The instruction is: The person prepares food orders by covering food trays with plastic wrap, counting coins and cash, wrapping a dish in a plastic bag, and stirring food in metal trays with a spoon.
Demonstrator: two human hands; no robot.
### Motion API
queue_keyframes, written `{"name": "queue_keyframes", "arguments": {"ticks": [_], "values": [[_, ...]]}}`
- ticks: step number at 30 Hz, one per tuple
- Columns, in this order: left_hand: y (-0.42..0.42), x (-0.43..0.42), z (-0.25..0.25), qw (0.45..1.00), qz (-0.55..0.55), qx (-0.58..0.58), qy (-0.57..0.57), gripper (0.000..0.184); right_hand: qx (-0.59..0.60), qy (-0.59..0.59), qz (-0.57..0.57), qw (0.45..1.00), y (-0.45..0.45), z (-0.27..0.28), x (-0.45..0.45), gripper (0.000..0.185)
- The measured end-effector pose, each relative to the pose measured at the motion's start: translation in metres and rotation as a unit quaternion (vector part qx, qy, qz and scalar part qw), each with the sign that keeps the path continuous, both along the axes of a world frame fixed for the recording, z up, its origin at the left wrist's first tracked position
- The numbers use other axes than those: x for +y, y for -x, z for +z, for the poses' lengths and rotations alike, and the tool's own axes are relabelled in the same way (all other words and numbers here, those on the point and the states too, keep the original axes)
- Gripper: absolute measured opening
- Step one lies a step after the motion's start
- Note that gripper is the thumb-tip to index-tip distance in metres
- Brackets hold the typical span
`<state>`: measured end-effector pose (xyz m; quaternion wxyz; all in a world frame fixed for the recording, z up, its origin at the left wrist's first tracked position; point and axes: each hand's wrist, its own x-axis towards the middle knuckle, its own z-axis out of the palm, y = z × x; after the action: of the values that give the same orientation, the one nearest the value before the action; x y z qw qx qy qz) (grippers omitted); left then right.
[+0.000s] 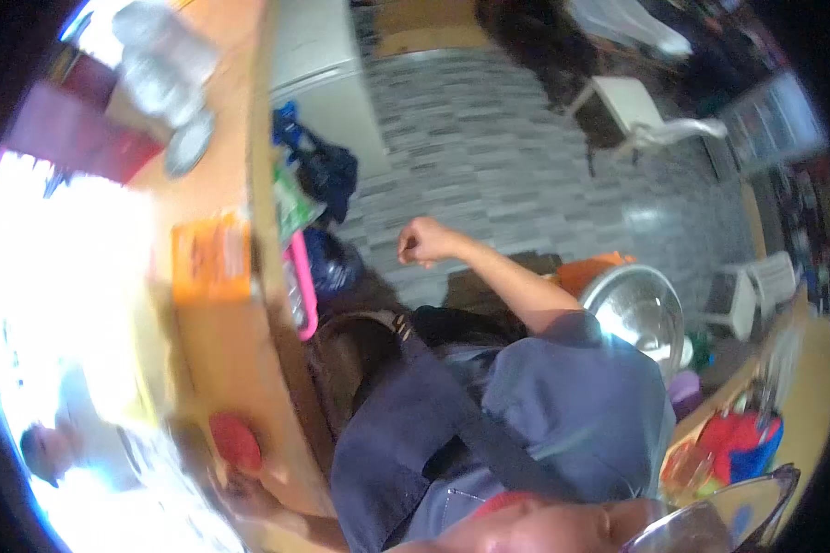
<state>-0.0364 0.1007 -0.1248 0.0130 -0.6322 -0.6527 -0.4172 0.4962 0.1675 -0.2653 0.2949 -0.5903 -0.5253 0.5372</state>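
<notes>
My left hand [247, 490] is at the wooden counter [217, 359], low in the view, beside a small red object [236, 441] whose kind I cannot make out. Blur hides its fingers, so I cannot tell if they touch it. My right hand [424, 242] hangs in the air over the grey floor, its fingers curled in loosely and nothing visible in them. Farther along the counter lies an orange packet [212, 258]. Close to the counter's edge, below it, is a pink-rimmed container [302, 286].
Dark plastic bags [327, 175] hang by a white cabinet [327, 101]. A large metal basin [636, 309] stands to my right, with white chairs [627, 111] beyond. Clear plastic containers [161, 83] sit at the counter's far end. Another person [92, 442] is in the glare at left.
</notes>
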Motion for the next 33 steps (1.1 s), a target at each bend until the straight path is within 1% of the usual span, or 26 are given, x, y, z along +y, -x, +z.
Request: {"name": "queue_keyframes", "arguments": {"ticks": [1,2,3,4,5,6,7,8,9,11,12,15,18,19,21,24,27,30,32,33], "values": [[-0.023,0.015,0.009,0.999,-0.007,-0.034,0.026,0.036,-0.042,-0.007,-0.015,0.999,-0.003,-0.013,-0.005,0.007],[-0.058,0.02,0.034,0.996,-0.011,-0.066,0.052,0.035,-0.082,-0.012,-0.027,0.996,-0.006,-0.022,-0.013,0.007],[-0.08,0.03,0.044,0.992,-0.015,-0.096,0.077,0.034,-0.108,-0.015,-0.06,0.992,-0.008,-0.026,-0.021,0.007],[-0.085,0.048,0.027,0.973,-0.139,-0.181,0.034,0.036,-0.137,-0.023,-0.091,0.986,-0.014,-0.027,-0.027,0.007],[-0.093,0.061,0.011,0.965,-0.17,-0.194,0.05,0.039,-0.165,-0.031,-0.114,0.979,-0.024,-0.029,-0.029,0.008],[-0.127,0.07,0.01,0.956,-0.198,-0.204,0.068,0.043,-0.197,-0.106,-0.124,0.967,-0.04,-0.06,-0.031,0.012],[-0.157,0.074,0.01,0.947,-0.223,-0.215,0.087,0.046,-0.255,-0.066,-0.127,0.956,-0.05,-0.059,-0.034,0.015],[-0.192,0.071,0.022,0.919,-0.259,-0.262,0.141,0.055,-0.304,-0.024,-0.132,0.943,-0.06,-0.058,-0.04,0.018],[-0.215,0.074,0.025,0.908,-0.285,-0.264,0.159,0.057,-0.35,0.017,-0.139,0.926,-0.073,-0.056,-0.044,0.021],[-0.254,0.088,0.029,0.884,-0.335,-0.267,0.188,0.061,-0.387,0.075,-0.225,0.891,-0.103,-0.064,-0.053,0.025],[-0.267,0.101,0.037,0.863,-0.348,-0.267,0.25,0.054,-0.402,0.105,-0.264,0.87,-0.12,-0.068,-0.057,0.027],[-0.356,0.129,0.039,0.811,-0.344,-0.411,0.232,0.054,-0.418,0.14,-0.331,0.834,-0.178,-0.092,-0.071,0.025],[-0.45,0.171,0.029,0.755,-0.439,-0.411,0.262,0.052,-0.464,0.153,-0.365,0.792,-0.248,-0.143,-0.081,0.03],[-0.479,0.186,0.026,0.737,-0.465,-0.407,0.273,0.052,-0.467,0.164,-0.356,0.793,-0.268,-0.138,-0.075,0.034],[-0.535,0.211,0.029,0.707,-0.516,-0.379,0.301,0.05,-0.464,0.194,-0.337,0.796,-0.297,-0.126,-0.067,0.045],[-0.622,0.248,0.032,0.673,-0.592,-0.291,0.335,0.043,-0.319,0.08,-0.371,0.869,-0.357,-0.101,-0.028,0.056],[-0.713,0.288,0.0,0.724,-0.539,-0.212,0.374,0.029,-0.227,0.005,-0.329,0.917,-0.402,-0.063,0.019,0.05],[-0.802,0.32,-0.017,0.722,-0.586,-0.093,0.355,0.019,-0.131,-0.109,-0.361,0.917,-0.443,-0.01,0.069,0.051],[-0.866,0.338,-0.032,0.669,-0.649,-0.117,0.342,0.018,-0.05,-0.172,-0.381,0.907,-0.471,0.024,0.099,0.051],[-0.899,0.35,-0.04,0.641,-0.679,-0.129,0.335,0.018,-0.032,-0.202,-0.385,0.9,-0.491,0.033,0.115,0.051]]}}
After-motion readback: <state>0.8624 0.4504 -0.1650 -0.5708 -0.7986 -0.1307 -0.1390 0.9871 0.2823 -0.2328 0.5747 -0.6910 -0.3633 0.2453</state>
